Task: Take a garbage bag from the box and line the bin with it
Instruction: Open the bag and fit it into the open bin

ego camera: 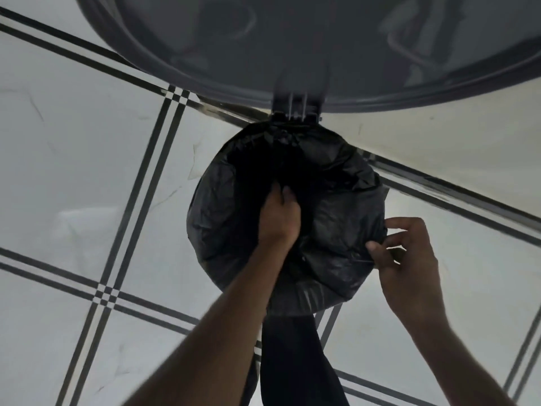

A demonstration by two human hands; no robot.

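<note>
Head: left hand [279, 218] inside garbage bag [345, 218].

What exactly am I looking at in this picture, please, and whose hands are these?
There is no machine here: a person wears a camera on the head, so the one picture looks down at their own two bare hands. Below them stands a round bin on a pale tiled floor; its grey lid is swung up toward the camera. A black garbage bag is draped over the bin's mouth. The left hand reaches down into the bag, pushing it inward. The right hand pinches the bag's edge at the bin's right side. A strip of dark material hangs down the near side; what it is cannot be told.
</note>
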